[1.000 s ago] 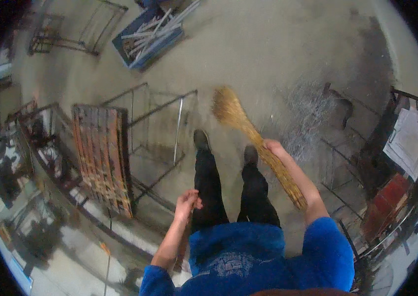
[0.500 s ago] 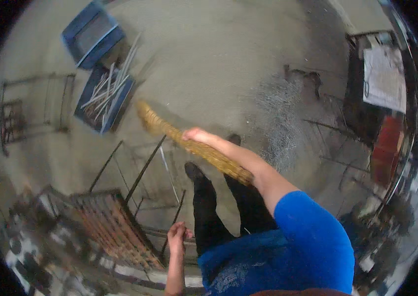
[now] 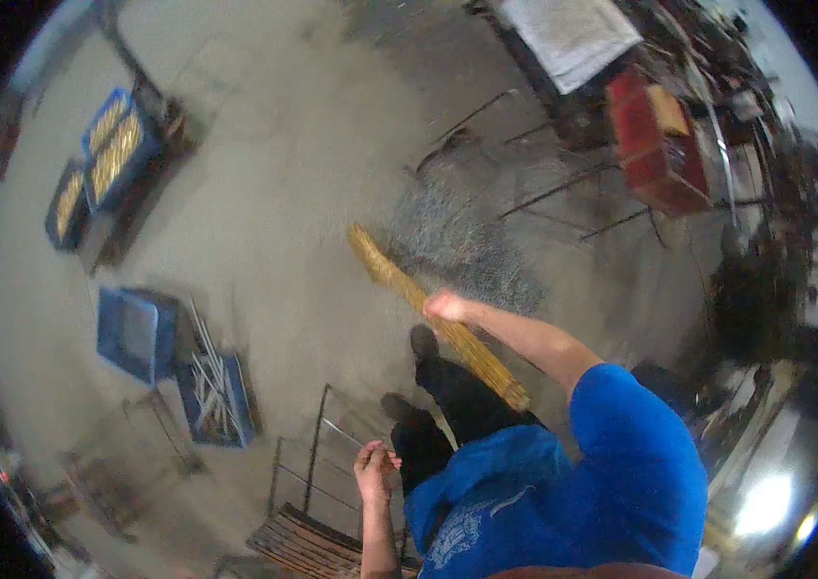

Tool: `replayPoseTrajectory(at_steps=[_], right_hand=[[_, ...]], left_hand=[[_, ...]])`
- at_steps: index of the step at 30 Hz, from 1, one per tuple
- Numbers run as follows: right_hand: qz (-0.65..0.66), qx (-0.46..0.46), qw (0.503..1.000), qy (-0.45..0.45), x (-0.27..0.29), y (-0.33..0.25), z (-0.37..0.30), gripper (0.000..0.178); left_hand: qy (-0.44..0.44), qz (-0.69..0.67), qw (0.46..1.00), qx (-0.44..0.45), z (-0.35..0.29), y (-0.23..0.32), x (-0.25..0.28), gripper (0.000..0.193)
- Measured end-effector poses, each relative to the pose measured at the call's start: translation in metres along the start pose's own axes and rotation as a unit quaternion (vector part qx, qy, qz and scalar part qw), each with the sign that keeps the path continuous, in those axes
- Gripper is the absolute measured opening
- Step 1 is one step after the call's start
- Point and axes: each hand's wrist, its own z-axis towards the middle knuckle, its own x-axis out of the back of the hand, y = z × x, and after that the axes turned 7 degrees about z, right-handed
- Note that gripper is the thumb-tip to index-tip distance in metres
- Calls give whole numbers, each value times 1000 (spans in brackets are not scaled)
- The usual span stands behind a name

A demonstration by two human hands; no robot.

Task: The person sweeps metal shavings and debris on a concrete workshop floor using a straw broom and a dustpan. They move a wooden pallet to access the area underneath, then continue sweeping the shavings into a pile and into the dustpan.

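The right grip (image 3: pixel 447 306) is closed around the middle of a straw broom (image 3: pixel 399 282), which slants over the floor (image 3: pixel 283 193) with its far end by the left edge of a heap of grey shavings (image 3: pixel 467 241); whether the bristles touch down I cannot tell. The left grip (image 3: pixel 375 468) hangs loosely curled near the knee, its contents unclear. Short, low strokes with the bristles pressed flat should handle such light curls best, since a fast flick would likely scatter them. To the left, an open blue crate (image 3: pixel 166 333) shows its base, and the blue bin (image 3: pixel 243 405) just beside it holds pale rods (image 3: pixel 211 391). Farther off, another blue crate (image 3: pixel 150 145) and a darker crate (image 3: pixel 66 241) carry golden pieces (image 3: pixel 119 154), too small to identify.
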Motion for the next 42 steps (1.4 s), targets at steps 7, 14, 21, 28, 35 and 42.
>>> replayPoseTrajectory(at_steps=[7, 14, 21, 28, 35, 42], right_hand=[[332, -205, 921, 17, 40, -167, -240, 14], [292, -173, 910, 239, -68, -139, -370, 8], [398, -178, 816, 380, -122, -155, -421, 47], [396, -222, 743, 492, -122, -74, -447, 51], [652, -155, 527, 522, -104, -98, -470, 65], [741, -150, 401, 517, -133, -40, -438, 26]], left_hand=[[-153, 172, 973, -34, -2, 72, -45, 18], [-202, 268, 940, -68, -24, 87, -36, 16], [-199, 346, 917, -19, -34, 82, -34, 21], [-225, 393, 889, -69, -15, 108, -120, 23], [-267, 448, 848, -91, -27, 135, -200, 23], [-279, 553, 779, -98, 5, 177, -253, 22]])
